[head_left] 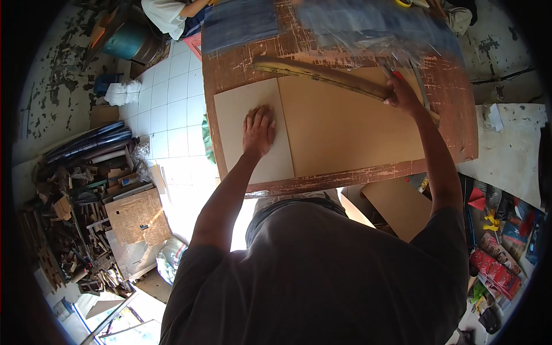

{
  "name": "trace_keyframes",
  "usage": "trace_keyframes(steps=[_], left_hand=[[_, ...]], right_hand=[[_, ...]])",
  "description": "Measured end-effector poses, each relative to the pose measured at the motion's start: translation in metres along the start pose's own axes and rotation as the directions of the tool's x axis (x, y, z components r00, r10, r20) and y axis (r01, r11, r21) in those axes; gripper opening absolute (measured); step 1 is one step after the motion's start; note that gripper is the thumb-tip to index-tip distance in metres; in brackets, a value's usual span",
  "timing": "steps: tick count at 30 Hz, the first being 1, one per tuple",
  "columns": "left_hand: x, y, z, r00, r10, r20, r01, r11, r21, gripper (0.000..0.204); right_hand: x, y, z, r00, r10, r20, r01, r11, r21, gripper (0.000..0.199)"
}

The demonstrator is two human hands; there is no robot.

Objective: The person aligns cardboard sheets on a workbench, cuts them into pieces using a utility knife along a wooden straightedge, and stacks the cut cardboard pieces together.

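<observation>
My left hand (260, 131) lies on a pale grey-beige board (253, 164) at the table's left side, fingers stretched out and pressed down. That board meets a larger sheet of brown cardboard (351, 132) along a straight line. My right hand (405, 95) is closed round the near right end of a long worn wooden bar (322, 73), which slants above the cardboard's far edge. A small red piece (398, 75), perhaps a tool handle, also shows at this hand's fingers; its kind is unclear.
The scratched brown table (460, 129) holds dark bluish sheets (241, 23) and blurred clear plastic (368, 29) at its far side. Another person's sleeve (164, 17) shows at the far left. Scrap wood (75, 207) is piled left; packages (497, 273) lie at right.
</observation>
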State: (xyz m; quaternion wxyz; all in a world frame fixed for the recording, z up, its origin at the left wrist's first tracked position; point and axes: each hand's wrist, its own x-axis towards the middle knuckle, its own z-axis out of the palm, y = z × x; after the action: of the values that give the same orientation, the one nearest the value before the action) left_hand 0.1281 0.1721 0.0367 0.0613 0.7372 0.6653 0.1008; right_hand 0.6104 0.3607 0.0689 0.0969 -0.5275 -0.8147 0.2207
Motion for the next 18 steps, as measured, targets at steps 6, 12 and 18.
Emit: trace_keyframes(steps=[6,12,18], left_hand=[[0.005,0.004,0.001,1.000,0.017,0.003,-0.017,1.000,-0.016,0.049],[-0.002,0.001,-0.004,1.000,0.024,0.001,-0.024,1.000,0.002,0.051],[-0.002,0.005,-0.011,0.998,0.042,0.050,-0.044,0.998,0.044,0.060]], right_hand=[[-0.017,0.020,0.010,1.000,0.026,0.014,-0.026,1.000,-0.003,0.041],[-0.031,-0.008,0.020,0.993,0.046,-0.108,-0.033,0.992,0.123,0.025],[-0.056,-0.033,0.020,0.963,0.105,-0.248,-0.095,0.994,0.050,0.019]])
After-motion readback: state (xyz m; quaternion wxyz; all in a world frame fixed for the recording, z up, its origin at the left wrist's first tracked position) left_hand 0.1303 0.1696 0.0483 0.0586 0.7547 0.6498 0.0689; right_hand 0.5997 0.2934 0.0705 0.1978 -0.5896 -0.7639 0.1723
